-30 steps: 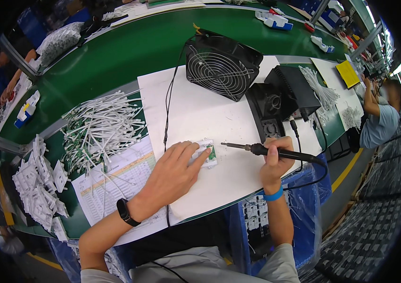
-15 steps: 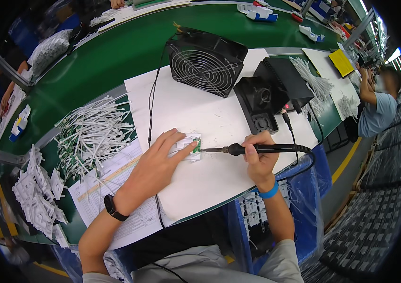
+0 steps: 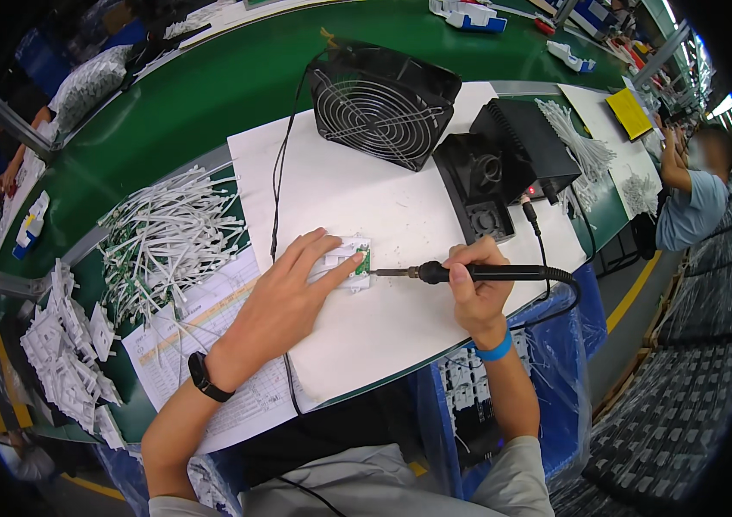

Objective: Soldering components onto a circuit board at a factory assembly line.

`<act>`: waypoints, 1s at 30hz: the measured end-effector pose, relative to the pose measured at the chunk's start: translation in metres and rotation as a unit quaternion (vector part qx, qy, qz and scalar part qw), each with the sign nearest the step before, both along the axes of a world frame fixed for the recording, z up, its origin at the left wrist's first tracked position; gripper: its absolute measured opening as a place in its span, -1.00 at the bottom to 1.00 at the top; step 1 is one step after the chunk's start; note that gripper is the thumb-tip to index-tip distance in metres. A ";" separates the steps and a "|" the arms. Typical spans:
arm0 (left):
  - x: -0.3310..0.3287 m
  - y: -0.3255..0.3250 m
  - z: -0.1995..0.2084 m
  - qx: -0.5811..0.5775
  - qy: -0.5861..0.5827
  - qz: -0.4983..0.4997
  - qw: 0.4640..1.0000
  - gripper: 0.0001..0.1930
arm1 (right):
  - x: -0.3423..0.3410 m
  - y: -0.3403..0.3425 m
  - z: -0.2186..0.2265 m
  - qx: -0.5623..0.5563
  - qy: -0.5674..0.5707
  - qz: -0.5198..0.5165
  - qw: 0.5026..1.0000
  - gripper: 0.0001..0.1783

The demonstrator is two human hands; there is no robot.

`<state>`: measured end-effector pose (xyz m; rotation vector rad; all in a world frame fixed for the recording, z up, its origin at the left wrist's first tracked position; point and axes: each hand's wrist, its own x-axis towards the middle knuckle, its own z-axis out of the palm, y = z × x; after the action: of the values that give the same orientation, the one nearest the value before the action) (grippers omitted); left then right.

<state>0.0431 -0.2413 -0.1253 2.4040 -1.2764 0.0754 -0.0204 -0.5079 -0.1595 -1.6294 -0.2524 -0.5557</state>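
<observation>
Head view: right hand (image 3: 476,280) grips a black-handled soldering iron (image 3: 435,272); outstretched left hand (image 3: 286,302) presses a white plastic plate (image 3: 355,283) onto white sheeting (image 3: 409,327), partly covering its green circuit board (image 3: 367,265); black wire-grilled fan (image 3: 383,112) beyond.

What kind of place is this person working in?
Probably a factory workshop: the right hand holds a soldering iron at a small green circuit board, many white cables lie heaped nearby, and another person is farther along.
</observation>
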 end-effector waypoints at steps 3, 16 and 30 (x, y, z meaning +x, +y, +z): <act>-0.001 0.000 0.000 0.000 -0.003 0.003 1.000 -0.34 | 0.002 0.000 -0.001 -0.004 -0.011 -0.001 1.000 -0.85; -0.001 -0.003 0.001 0.002 -0.018 0.013 1.000 -0.38 | 0.000 0.001 0.001 0.023 -0.036 -0.055 0.998 -0.88; -0.021 -0.022 -0.010 -0.005 -0.087 0.168 0.982 -0.64 | 0.012 -0.003 -0.014 0.012 -0.059 -0.230 0.971 -0.91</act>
<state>0.0219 -0.2631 -0.1357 2.6279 -0.9222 0.3955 -0.0088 -0.5110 -0.1734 -1.6381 0.0512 -1.0072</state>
